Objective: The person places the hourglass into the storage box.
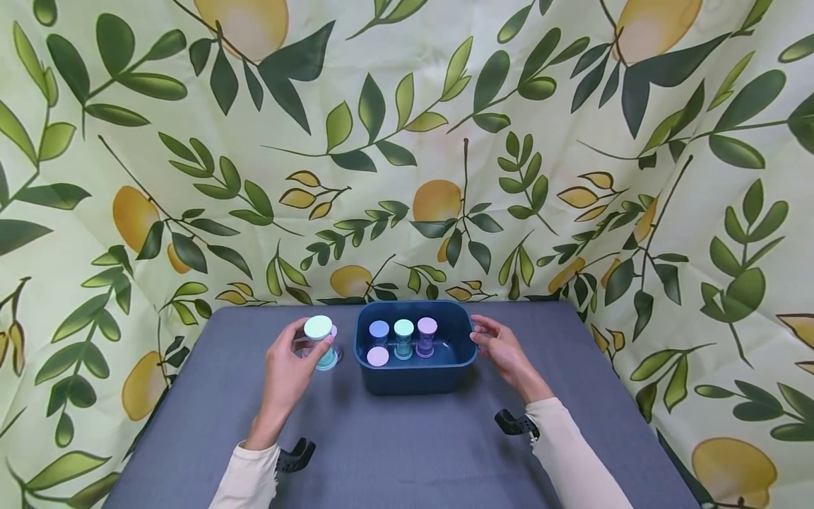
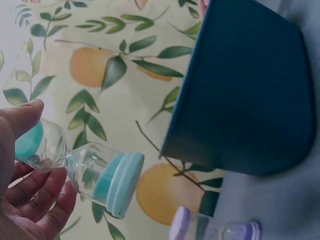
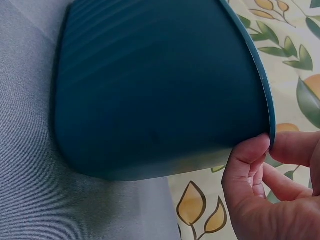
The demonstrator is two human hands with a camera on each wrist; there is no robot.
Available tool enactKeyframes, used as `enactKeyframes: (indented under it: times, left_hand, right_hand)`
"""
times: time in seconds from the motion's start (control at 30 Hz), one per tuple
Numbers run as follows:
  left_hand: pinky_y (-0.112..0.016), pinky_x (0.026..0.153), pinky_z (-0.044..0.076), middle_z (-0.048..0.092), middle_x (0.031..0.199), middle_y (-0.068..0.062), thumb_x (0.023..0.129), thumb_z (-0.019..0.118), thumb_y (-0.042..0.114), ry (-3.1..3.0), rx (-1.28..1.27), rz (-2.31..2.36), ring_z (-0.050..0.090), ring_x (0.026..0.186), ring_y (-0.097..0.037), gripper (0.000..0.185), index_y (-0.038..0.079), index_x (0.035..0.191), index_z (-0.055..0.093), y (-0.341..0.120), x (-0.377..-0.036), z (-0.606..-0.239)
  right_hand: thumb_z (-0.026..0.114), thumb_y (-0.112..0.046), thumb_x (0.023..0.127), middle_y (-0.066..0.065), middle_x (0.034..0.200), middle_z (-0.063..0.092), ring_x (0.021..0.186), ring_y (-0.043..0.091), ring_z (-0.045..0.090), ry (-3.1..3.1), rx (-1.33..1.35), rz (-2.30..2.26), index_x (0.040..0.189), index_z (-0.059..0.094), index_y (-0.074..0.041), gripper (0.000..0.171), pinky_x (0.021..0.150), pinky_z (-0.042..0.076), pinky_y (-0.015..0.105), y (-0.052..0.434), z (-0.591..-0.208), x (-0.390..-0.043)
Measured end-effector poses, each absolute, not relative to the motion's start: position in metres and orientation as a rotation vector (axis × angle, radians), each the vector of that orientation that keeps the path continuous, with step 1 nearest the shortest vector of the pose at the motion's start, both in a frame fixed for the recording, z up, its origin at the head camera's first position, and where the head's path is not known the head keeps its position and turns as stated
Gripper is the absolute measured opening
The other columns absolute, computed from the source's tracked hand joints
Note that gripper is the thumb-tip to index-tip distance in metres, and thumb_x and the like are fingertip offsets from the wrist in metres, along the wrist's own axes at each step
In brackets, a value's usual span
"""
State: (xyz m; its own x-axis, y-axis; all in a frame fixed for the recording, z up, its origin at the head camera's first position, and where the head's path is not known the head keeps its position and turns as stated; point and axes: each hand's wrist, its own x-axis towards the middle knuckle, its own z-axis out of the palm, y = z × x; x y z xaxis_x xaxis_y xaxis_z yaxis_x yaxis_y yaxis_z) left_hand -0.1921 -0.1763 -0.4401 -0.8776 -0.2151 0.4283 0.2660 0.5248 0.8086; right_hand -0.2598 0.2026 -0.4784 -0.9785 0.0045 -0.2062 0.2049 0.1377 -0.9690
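From where I stand, the likeliest mishap is the smooth teal timer (image 2: 125, 185) slipping if the left hand (image 1: 287, 367) slackens; it could also knock the lilac timer (image 2: 180, 225) standing just beside it on the worktop (image 1: 413, 452). A hard tug by the right hand (image 1: 505, 351) might tilt the bin (image 1: 410, 383) and topple the timers inside (image 1: 403, 341). The left hand holds the teal timer raised, left of the bin, thumb on one side, fingers curled round the other; the right pinches the bin's right-end rim, forearm angled inward.
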Motion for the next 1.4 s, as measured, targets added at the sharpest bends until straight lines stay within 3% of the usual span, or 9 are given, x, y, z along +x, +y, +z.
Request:
enactKeyframes:
  times: [0.07, 0.23, 0.47, 0.8, 1.13, 1.4]
  left_hand:
    - [-0.049, 0.085, 0.056, 0.067, 0.114, -0.013, 0.079, 0.082, 0.021, -2.295, -0.057, -1.342, 0.065, 0.097, -0.026, 0.051, 0.004, 0.122, 0.061, -0.174, -0.193, -0.436]
    - [-0.046, 0.082, 0.058, 0.066, 0.111, -0.011, 0.078, 0.083, 0.020, -2.293, -0.100, -1.358, 0.065, 0.095, -0.024, 0.052, 0.005, 0.122, 0.061, -0.167, -0.195, -0.424]
    - [-0.029, 0.079, 0.055, 0.067, 0.108, -0.010, 0.079, 0.083, 0.024, -2.284, -0.144, -1.403, 0.064, 0.092, -0.021, 0.051, 0.006, 0.122, 0.062, -0.157, -0.202, -0.412]
    - [-0.040, 0.092, 0.055, 0.066, 0.114, -0.014, 0.081, 0.081, 0.021, -2.260, -0.288, -1.644, 0.065, 0.101, -0.025, 0.051, 0.005, 0.125, 0.060, -0.133, -0.218, -0.399]
    - [-0.040, 0.097, 0.052, 0.065, 0.118, -0.018, 0.083, 0.077, 0.014, -2.343, -0.346, -1.891, 0.064, 0.109, -0.028, 0.049, 0.003, 0.126, 0.058, -0.106, -0.234, -0.402]
    - [-0.041, 0.098, 0.051, 0.066, 0.119, -0.018, 0.083, 0.076, 0.011, -2.392, -0.350, -1.983, 0.062, 0.111, -0.028, 0.048, 0.003, 0.127, 0.059, -0.085, -0.243, -0.413]
  right_hand:
    - [0.056, -0.010, 0.098, 0.008, 0.118, 0.050, 0.107, 0.026, 0.050, 2.246, 0.227, -1.949, 0.144, 0.047, -0.012, 0.047, 0.080, 0.050, 0.027, 0.203, -0.479, -0.259]
    - [0.055, -0.011, 0.099, 0.009, 0.121, 0.051, 0.110, 0.027, 0.051, 2.253, 0.244, -1.931, 0.144, 0.047, -0.014, 0.047, 0.083, 0.050, 0.028, 0.204, -0.479, -0.260]
    - [0.055, -0.011, 0.099, 0.009, 0.123, 0.050, 0.108, 0.026, 0.052, 2.242, 0.223, -1.936, 0.145, 0.047, -0.014, 0.047, 0.084, 0.051, 0.029, 0.202, -0.478, -0.260]
    - [0.054, -0.011, 0.099, 0.009, 0.121, 0.050, 0.114, 0.030, 0.050, 2.228, 0.212, -1.943, 0.146, 0.045, -0.014, 0.047, 0.084, 0.051, 0.028, 0.203, -0.477, -0.261]
    - [0.057, -0.013, 0.098, 0.008, 0.120, 0.050, 0.112, 0.028, 0.051, 2.223, 0.227, -1.948, 0.145, 0.047, -0.014, 0.048, 0.083, 0.052, 0.026, 0.203, -0.477, -0.262]
    - [0.056, -0.011, 0.098, 0.008, 0.119, 0.050, 0.117, 0.034, 0.049, 2.225, 0.227, -1.954, 0.145, 0.047, -0.014, 0.048, 0.083, 0.051, 0.027, 0.203, -0.477, -0.261]
